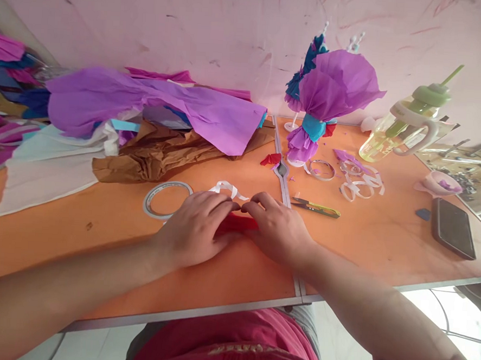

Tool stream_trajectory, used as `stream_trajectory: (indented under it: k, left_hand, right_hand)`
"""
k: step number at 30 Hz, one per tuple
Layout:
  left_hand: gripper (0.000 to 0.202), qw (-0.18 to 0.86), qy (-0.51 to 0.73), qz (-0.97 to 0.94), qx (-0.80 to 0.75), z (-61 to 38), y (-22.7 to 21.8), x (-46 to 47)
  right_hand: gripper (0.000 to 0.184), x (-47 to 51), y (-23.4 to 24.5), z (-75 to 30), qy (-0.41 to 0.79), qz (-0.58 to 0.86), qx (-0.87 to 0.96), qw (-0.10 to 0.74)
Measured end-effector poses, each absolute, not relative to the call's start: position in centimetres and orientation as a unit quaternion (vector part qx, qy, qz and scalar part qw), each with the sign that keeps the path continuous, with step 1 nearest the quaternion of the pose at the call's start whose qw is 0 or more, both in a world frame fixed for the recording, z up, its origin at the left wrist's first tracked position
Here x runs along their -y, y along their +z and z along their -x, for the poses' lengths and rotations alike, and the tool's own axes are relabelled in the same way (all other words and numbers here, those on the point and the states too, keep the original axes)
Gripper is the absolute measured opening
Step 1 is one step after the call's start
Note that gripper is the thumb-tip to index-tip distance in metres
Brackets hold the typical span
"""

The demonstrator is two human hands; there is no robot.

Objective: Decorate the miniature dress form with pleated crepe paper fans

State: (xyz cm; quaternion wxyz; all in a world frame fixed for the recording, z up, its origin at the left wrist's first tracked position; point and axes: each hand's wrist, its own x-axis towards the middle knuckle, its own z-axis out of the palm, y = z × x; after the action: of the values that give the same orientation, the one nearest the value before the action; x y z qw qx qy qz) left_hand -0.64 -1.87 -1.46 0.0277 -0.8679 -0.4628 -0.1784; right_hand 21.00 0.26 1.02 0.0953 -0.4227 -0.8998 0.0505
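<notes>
Close together over the orange table, my left hand (199, 223) and my right hand (276, 225) both grip a piece of red paper (240, 223). Their fingers are curled round its edges, and the paper shows only in the gap between them. Just beyond my left fingers lies a curl of white ribbon (226, 188). A roll of tape (146, 204) rests flat behind my left hand. To the right of my right hand are thread snips (316, 207) with yellow-green handles.
Purple paper (159, 102), crumpled brown paper (156, 156) and white sheets (46, 162) cover the back left. A purple paper figure (340, 83) stands by the wall. Further right are a bottle (407, 125), ribbon loops (362, 185) and a phone (453, 228).
</notes>
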Motion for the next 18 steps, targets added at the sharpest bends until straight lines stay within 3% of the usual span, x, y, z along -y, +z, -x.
stream_trajectory:
  k: [4, 7, 11, 14, 18]
  left_hand:
    - [0.018, -0.013, -0.187, 0.89, 0.416, 1.5, -1.5, 1.6]
    - [0.022, -0.065, -0.175, 0.892, 0.412, 1.7, -2.1, 0.6]
    - [0.034, -0.117, -0.212, 0.84, 0.485, 2.7, -3.0, -2.1]
    - [0.038, -0.075, -0.208, 0.813, 0.538, 4.5, -3.1, -3.9]
    - [0.037, 0.035, -0.109, 0.822, 0.558, 6.6, -2.7, -3.6]
  right_hand:
    - [0.021, -0.7, 1.2, -21.5, 0.076, 0.358, 0.926, 0.091]
    - [0.021, -1.5, 0.5, -21.3, 0.074, 0.337, 0.938, 0.038]
    - [0.021, -3.3, -0.7, -20.8, 0.053, 0.366, 0.929, 0.03]
    - [0.026, -4.1, -0.7, -21.0, 0.03, 0.369, 0.929, 0.023]
    - [0.028, -3.3, -0.1, -21.6, 0.05, 0.334, 0.941, 0.039]
